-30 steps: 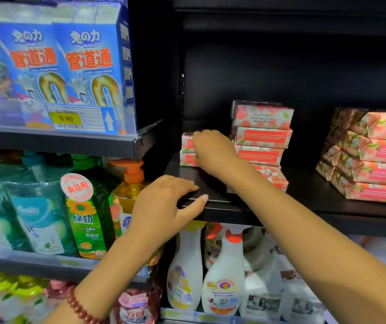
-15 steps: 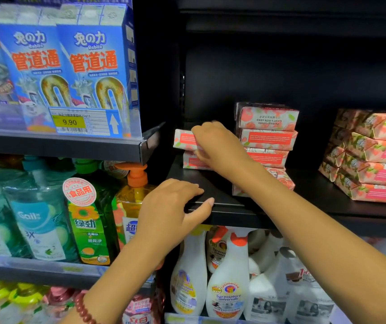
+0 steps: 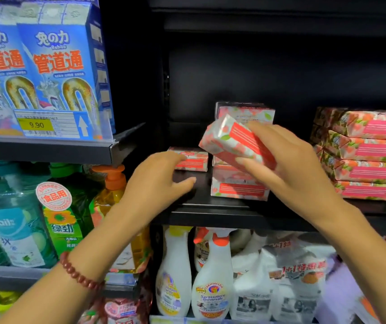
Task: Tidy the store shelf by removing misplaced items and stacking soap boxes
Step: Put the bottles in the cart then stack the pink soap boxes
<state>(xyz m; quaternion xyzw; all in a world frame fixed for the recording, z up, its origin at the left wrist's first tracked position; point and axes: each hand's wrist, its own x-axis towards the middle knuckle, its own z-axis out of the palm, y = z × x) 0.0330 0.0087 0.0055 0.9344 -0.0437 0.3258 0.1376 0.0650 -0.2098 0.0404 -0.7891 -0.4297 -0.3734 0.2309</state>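
Note:
My right hand (image 3: pixel 287 164) grips a pink-and-white soap box (image 3: pixel 228 142), holding it tilted in the air in front of the middle stack of soap boxes (image 3: pixel 241 185) on the black shelf (image 3: pixel 222 213). One more soap box (image 3: pixel 190 161) lies flat on the shelf to the left of that stack. My left hand (image 3: pixel 157 181) hovers with fingers apart just in front of this lone box, its fingertips at the box's front face. A taller stack of pink soap boxes (image 3: pixel 364 155) stands at the right.
Blue drain-cleaner boxes (image 3: pixel 56 73) fill the upper left shelf above a price tag (image 3: pixel 47 123). Dish-soap bottles (image 3: pixel 58 220) stand on the left shelf below. White spray bottles (image 3: pixel 210 284) crowd the shelf under the soap boxes.
My right hand has lifted the top box off the small left pile and carried it up and right. My left hand has risen from the shelf edge toward the remaining box.

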